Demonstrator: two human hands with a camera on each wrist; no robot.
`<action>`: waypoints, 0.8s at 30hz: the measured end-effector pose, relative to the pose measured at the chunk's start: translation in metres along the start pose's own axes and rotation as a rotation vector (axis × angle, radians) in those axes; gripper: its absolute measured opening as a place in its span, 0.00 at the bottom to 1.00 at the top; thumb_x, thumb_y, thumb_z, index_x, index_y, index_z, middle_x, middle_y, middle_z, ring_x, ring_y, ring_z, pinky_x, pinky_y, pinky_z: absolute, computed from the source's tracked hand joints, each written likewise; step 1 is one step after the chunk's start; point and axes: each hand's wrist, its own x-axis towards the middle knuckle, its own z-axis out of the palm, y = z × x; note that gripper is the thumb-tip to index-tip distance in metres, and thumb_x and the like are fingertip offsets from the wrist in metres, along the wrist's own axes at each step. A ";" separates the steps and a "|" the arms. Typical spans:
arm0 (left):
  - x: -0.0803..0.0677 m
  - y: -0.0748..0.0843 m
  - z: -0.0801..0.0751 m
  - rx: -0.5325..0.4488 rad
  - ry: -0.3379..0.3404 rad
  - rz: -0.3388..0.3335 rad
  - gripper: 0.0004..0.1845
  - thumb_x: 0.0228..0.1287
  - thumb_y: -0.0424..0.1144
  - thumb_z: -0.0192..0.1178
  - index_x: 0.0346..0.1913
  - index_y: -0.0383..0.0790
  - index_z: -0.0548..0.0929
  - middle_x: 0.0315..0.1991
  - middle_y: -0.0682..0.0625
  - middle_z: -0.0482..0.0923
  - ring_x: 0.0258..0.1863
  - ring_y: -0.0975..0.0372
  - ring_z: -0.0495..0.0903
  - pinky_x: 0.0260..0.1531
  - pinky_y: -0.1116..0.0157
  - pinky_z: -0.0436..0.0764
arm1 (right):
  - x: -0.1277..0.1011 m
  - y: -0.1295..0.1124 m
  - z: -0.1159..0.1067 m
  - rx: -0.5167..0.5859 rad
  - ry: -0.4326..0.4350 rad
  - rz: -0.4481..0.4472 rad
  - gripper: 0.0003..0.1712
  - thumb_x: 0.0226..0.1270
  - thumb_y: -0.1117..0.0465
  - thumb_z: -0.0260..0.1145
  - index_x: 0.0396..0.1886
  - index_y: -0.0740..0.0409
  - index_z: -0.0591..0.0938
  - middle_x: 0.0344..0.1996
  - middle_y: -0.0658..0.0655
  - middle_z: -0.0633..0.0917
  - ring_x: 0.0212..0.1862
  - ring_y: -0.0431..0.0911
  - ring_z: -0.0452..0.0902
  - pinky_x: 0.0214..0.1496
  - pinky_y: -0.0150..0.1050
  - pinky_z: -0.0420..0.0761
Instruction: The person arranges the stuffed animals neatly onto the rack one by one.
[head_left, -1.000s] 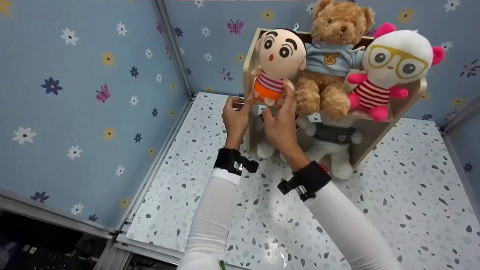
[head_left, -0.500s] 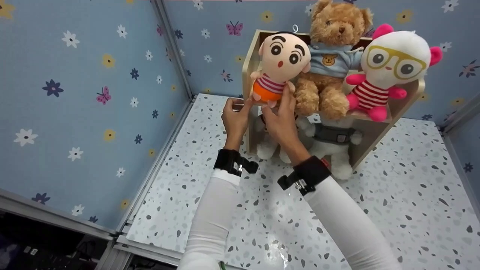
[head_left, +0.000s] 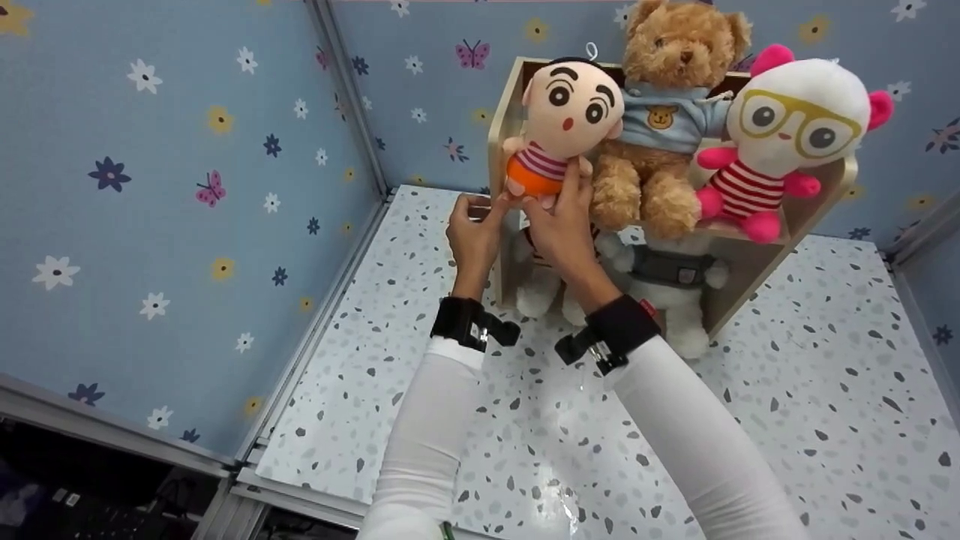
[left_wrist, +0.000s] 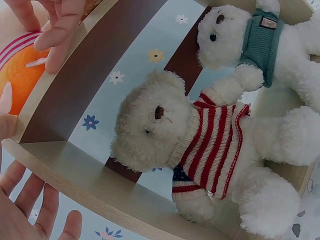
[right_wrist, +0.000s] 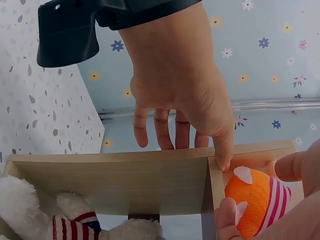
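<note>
A big-headed cartoon boy doll (head_left: 570, 124) in a striped top and orange shorts stands at the left end of a wooden shelf's (head_left: 814, 199) upper level. My right hand (head_left: 553, 199) pinches its orange bottom (right_wrist: 255, 200) from below, between thumb and fingers (right_wrist: 292, 167). My left hand (head_left: 480, 217) lies with straight fingers (right_wrist: 170, 130) against the shelf's outer left side. Its thumb rests at the shelf's front corner beside the doll's foot.
A brown teddy bear (head_left: 664, 112) and a white doll with pink ears and yellow glasses (head_left: 787, 127) sit beside it. Below lie a white bear in a red-striped sweater (left_wrist: 205, 160) and one in a teal sweater (left_wrist: 260, 45). Blue floral walls enclose the speckled tabletop (head_left: 787, 420).
The right hand has risen a little and pushed the boy doll up and back onto the upper shelf, more upright. The left hand has stayed at the shelf's side.
</note>
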 end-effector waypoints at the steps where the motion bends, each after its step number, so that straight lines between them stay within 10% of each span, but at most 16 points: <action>1: 0.000 0.000 0.000 -0.003 -0.001 0.003 0.24 0.54 0.63 0.64 0.42 0.48 0.77 0.40 0.50 0.79 0.40 0.61 0.78 0.32 0.64 0.77 | 0.000 0.001 0.000 -0.002 0.001 -0.003 0.52 0.66 0.52 0.63 0.77 0.33 0.38 0.74 0.58 0.48 0.70 0.48 0.58 0.74 0.45 0.60; 24: 0.000 -0.004 0.000 -0.029 0.003 0.041 0.22 0.55 0.63 0.63 0.40 0.50 0.77 0.39 0.51 0.78 0.39 0.61 0.77 0.32 0.64 0.77 | -0.036 0.009 -0.004 0.080 -0.076 -0.057 0.51 0.67 0.56 0.60 0.77 0.36 0.37 0.73 0.63 0.51 0.51 0.48 0.77 0.47 0.39 0.81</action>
